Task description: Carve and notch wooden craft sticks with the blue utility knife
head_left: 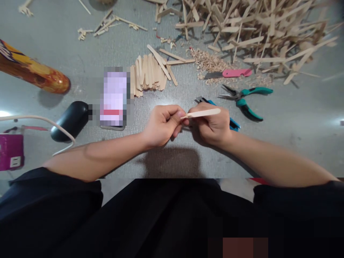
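A pale wooden craft stick (205, 113) is pinched near its narrow left end by my left hand (162, 125), thumb against curled fingers. The stick's rounded end points right, across the front of my right hand (213, 125). A small dark mark shows on the stick close to the left fingertips. My right hand is closed, its fingertips near that end; what it grips is hidden. Behind and under the right hand runs a blue utility knife (235, 125), its metal tip showing at the upper left. Whether it is held or lies on the table cannot be seen.
Stacked craft sticks (147, 73) lie beside a blurred phone (114, 96). Pliers (243, 96), a pink-handled knife (236, 73), shavings (208, 61) and a large stick heap (249, 28) are right. A tube can (34, 70), black mouse-shaped object (70, 121) and white cable (64, 130) are left.
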Available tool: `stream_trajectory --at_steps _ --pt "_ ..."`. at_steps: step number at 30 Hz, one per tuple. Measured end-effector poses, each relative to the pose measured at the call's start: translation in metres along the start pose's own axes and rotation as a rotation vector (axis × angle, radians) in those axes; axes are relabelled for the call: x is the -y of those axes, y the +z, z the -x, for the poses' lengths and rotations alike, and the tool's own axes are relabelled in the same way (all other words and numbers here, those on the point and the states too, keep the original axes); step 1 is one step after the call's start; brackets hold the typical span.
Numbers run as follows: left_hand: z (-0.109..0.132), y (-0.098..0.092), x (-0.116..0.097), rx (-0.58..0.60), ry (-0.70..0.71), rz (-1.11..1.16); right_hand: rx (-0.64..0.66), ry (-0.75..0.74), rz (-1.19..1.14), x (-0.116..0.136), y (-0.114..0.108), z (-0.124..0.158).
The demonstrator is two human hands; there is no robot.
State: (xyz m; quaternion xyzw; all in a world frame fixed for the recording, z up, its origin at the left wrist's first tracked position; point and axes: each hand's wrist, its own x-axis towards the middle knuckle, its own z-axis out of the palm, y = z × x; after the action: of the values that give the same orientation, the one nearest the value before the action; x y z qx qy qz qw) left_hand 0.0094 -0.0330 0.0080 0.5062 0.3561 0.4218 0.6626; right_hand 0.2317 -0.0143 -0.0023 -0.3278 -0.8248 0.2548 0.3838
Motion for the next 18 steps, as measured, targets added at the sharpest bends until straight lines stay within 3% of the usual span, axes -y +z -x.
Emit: stream_trajectory --at_steps 4,10,13,18 --pt "0.001 0.001 0.000 0.015 -0.071 0.046 0.013 0.019 0.036 0.004 -0.001 0.006" --pt "-0.001 -0.001 -0.004 -0.081 -0.037 0.081 -0.035 0.188 0.085 0.010 -0.001 0.007" --pt "-0.005 -0.004 -0.001 -0.105 -0.014 0.109 0.025 0.234 0.057 0.011 -0.005 0.004" --pt "-0.006 -0.004 -0.002 0.004 -0.119 0.046 0.123 0.300 0.043 0.011 -0.008 0.002"
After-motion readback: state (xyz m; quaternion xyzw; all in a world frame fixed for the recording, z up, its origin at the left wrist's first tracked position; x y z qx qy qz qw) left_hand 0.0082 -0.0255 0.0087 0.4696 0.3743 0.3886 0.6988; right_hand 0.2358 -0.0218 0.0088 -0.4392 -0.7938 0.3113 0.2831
